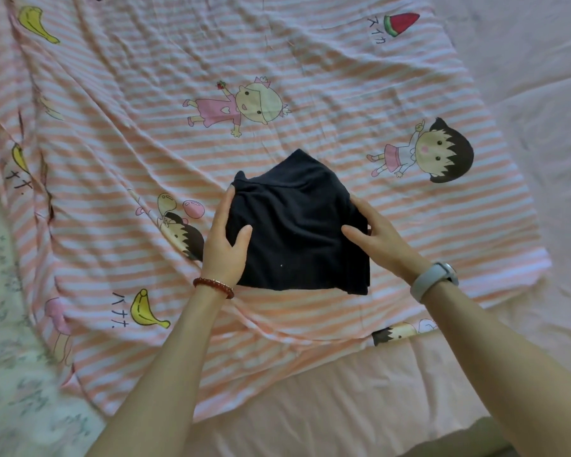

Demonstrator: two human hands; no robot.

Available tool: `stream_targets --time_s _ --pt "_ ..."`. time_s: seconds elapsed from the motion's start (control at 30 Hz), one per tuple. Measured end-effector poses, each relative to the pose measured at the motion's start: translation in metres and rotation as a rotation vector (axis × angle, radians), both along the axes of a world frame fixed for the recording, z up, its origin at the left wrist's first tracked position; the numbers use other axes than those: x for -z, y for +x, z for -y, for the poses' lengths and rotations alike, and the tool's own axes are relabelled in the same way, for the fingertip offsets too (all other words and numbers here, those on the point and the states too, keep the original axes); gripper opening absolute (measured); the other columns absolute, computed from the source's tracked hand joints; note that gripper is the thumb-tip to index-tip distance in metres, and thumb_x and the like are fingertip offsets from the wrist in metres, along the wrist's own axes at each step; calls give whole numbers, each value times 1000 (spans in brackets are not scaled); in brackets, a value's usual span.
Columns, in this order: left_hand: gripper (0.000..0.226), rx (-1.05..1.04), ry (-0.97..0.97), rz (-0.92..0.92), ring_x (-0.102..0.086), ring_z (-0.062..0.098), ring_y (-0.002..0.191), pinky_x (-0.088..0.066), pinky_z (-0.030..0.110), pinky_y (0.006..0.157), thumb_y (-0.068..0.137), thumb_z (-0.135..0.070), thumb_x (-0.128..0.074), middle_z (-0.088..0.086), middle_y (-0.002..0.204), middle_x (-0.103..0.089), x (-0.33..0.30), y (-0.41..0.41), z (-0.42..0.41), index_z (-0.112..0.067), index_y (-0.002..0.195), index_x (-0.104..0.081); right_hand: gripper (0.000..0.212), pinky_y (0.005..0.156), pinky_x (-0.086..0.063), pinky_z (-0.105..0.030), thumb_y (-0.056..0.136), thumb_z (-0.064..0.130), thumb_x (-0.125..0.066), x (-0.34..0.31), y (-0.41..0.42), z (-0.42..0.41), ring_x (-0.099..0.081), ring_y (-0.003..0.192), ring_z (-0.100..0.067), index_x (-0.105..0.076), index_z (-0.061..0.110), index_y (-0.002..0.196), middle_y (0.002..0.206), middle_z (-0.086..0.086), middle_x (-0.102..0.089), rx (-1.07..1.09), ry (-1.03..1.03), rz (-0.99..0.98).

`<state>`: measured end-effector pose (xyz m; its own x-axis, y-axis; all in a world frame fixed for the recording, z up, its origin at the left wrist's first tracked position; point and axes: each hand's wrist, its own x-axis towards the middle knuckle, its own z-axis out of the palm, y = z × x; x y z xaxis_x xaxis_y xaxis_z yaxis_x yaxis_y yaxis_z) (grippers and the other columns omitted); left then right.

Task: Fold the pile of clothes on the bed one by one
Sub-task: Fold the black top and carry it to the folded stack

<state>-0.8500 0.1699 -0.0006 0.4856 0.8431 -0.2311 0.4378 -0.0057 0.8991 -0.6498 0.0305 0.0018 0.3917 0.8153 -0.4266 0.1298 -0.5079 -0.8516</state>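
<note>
Nearly folded: a dark garment, navy or black, in a compact bundle on the striped cartoon sheet, closer to that sheet's near edge than its far one, and toward its right side. Left hand against the bundle's left side, thumb lying over the top layer, other fingers along and seemingly under the edge. Right hand mirroring it on the right side, thumb on the cloth, fingers curled at the edge (how far under, impossible to tell). Both loosely closed on fabric, neither flat nor clenched.

To finish this step well: squeeze the two sides inward evenly, keep the thumbs pressing the upper layer down so nothing slides, tuck in the loose peak at the far end, then smooth once toward the near edge. Lifting probably wants both palms beneath, since a soft knit sags and unrolls when held by one side alone.

Around the bundle: wrinkled sheet with printed bananas, a watermelon slice and cartoon children, laid over a plain pink mattress cover showing along the right and near edges. Pale floral bedding at the left edge. A beaded bracelet on the left wrist, a grey watch band on the right. No pile of unfolded clothes visible here, only a dark scrap at the far edge. Nothing obstructing; just the sheet's creases underneath, liable to tilt a stack.
</note>
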Motion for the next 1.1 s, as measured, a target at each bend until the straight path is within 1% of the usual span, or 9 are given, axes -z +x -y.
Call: stream_targets --time_s 0.1,0.2,0.3,0.37,0.5,0.6,0.77,0.9,1.1 --pt "44 118 32 17 -47 -14 111 -29 -1 95 90 5 -49 -10 125 -53 -24 -10 3 -28 120 -52 43 84 -42 -23 91 4 -51 -22 -7 14 -53 104 -2 -43 30 124 112 17 -52 71 43 22" --pt "51 182 -69 33 -47 -7 118 -33 10 101 88 4 -53 -12 126 -52 -46 -28 11 -39 116 -49 66 84 -47 -16 91 6 -53 -48 -24 44 -57 107 -4 -25 47 134 120 18 -52 163 52 -111" --pt "62 229 -191 72 -40 4 130 -33 25 107 80 -5 -60 -15 136 -44 -73 -51 29 -46 122 -40 80 95 -39 -12 87 3 -55 -76 -47 78 -46 118 9 -18 59 131 134 33 -40 69 34 0" --pt "62 286 -244 72 -42 0 127 -36 22 104 76 -7 -60 -14 136 -44 -88 -65 45 -45 123 -41 72 95 -32 -5 84 1 -53 -95 -63 98 -38 119 18 -29 53 128 131 38 -37 6 17 36" --pt "70 359 -332 38 -49 -18 104 -42 2 82 83 12 -55 -15 128 -45 -109 -89 84 -42 123 -38 52 83 -41 -12 74 14 -48 -117 -98 146 -52 101 4 -46 48 114 107 29 -55 24 -45 2" --pt "65 316 -345 23 -50 -14 103 -43 3 81 83 11 -56 -17 123 -49 -118 -97 115 -38 124 -41 46 86 -44 -19 73 16 -50 -124 -115 179 -55 100 -2 -51 44 109 104 22 -59 120 -36 -48" --pt "49 277 -282 22 -52 -21 95 -41 1 80 85 -1 -61 -24 115 -51 -136 -84 168 -31 121 -46 27 84 -44 -13 83 30 -57 -143 -122 232 -56 100 1 -54 37 108 106 18 -61 295 41 -76" --pt "39 253 -205 11 -54 -6 101 -42 17 94 87 -2 -59 -12 115 -57 -150 -44 214 -28 115 -51 25 79 -43 -9 93 11 -54 -155 -108 279 -55 90 11 -54 35 101 102 15 -60 485 78 17" --pt "40 223 -195 64 -56 4 100 -43 3 74 88 -1 -58 2 115 -57 -172 52 314 -20 121 -48 16 81 -44 -16 92 14 -56 -164 -54 380 -56 98 -5 -53 27 101 102 7 -60 774 133 42"
